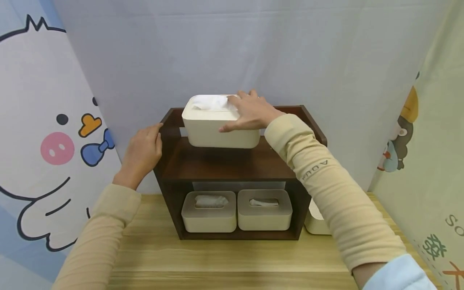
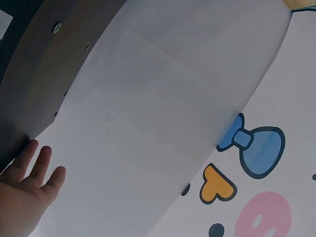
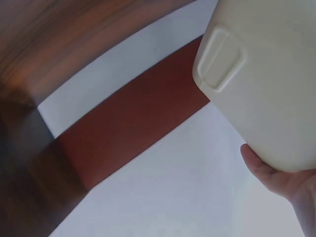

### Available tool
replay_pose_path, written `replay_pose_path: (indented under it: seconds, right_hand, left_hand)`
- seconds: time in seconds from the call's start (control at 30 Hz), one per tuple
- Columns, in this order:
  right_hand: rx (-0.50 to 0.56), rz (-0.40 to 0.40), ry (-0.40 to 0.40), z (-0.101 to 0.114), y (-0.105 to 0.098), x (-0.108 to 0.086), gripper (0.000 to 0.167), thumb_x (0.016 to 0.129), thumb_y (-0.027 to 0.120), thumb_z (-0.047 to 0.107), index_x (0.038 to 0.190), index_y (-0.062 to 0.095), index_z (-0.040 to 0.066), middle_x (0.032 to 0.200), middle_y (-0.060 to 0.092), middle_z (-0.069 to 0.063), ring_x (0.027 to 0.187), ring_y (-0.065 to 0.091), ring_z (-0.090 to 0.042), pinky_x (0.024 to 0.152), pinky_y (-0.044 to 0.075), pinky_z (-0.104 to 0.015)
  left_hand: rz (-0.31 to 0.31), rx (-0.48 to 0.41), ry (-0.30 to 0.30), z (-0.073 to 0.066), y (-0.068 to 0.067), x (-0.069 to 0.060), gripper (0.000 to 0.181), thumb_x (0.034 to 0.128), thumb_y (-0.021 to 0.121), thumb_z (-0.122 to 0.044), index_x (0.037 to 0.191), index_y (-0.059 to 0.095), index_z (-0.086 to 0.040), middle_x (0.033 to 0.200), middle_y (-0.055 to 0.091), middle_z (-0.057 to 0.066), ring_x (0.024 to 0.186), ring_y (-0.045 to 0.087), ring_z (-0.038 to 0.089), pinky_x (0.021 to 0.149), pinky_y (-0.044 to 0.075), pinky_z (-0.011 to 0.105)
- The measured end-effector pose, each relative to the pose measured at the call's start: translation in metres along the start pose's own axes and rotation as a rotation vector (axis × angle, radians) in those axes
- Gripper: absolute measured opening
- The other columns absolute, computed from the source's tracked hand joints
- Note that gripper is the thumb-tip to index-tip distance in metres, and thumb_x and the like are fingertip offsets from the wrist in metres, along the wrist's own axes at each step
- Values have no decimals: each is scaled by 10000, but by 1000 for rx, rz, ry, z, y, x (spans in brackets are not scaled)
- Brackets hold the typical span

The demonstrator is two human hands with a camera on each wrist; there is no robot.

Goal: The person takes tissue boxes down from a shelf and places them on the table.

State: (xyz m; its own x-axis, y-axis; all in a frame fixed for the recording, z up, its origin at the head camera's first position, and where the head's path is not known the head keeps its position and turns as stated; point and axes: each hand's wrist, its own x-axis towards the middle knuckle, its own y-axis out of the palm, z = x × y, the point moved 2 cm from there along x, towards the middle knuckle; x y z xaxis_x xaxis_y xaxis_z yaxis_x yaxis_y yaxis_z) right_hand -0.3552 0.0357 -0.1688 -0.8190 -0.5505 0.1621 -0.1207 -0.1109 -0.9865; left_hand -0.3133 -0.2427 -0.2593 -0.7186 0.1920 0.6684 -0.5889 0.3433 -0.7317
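The cream, rounded plastic tissue box (image 1: pixel 219 136) is in the air, above the upper board of the dark brown wooden shelf (image 1: pixel 224 166), my landmark here. A white tissue (image 1: pixel 208 102) lies at its top opening, so the box is held opening-up. My right hand (image 1: pixel 250 112) grips it toward its right end — thumb on the front face, other fingers reaching over the top — which seems to secure its weight single-handed. The right wrist view shows its underside, apart from the board.

My left hand (image 1: pixel 142 150) touches the shelf's left side panel, fingers spread where the left wrist view shows them — likely steadying the frame.

In the shelf's lower compartment, a cream left-hand tissue box (image 1: pixel 209 221) and a matching right-hand one (image 1: pixel 264 221) sit side by side, fronts facing me, probably to share the width neatly. Another cream box (image 1: pixel 318 226), partly hidden by my sleeve, stands right of the shelf on the pale wood-grain bench (image 1: pixel 217 262).
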Motion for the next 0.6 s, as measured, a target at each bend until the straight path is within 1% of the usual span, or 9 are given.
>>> replay_pose_path:
  seconds: [0.17, 0.37, 0.6]
  right_hand:
    - [2, -5, 16, -14, -10, -7, 942, 684, 552, 720, 1416, 302, 183, 1409, 326, -125, 1158, 328, -360, 926, 360, -519]
    - [2, 3, 51, -32, -23, -16, 952, 688, 560, 709, 1416, 302, 154, 1402, 327, -131, 1177, 307, -382, 931, 355, -520]
    - [-38, -13, 99, -52, -41, -30, 974, 686, 563, 710, 1421, 293, 130, 1382, 345, -145, 1124, 314, -386, 884, 351, -538]
  left_hand:
    - [2, -5, 2, 0, 0, 0, 345, 945, 385, -83, 1244, 499, 47, 1149, 579, 266, 1018, 539, 440, 873, 437, 547]
    - [2, -5, 1, 0, 2, 0, 348, 949, 377, -92, 1244, 501, 45, 1152, 579, 264, 1021, 539, 437, 875, 437, 542]
    - [0, 9, 3, 1, 5, 1, 348, 947, 376, -98, 1239, 507, 38, 1148, 585, 258, 1014, 543, 439, 867, 438, 540]
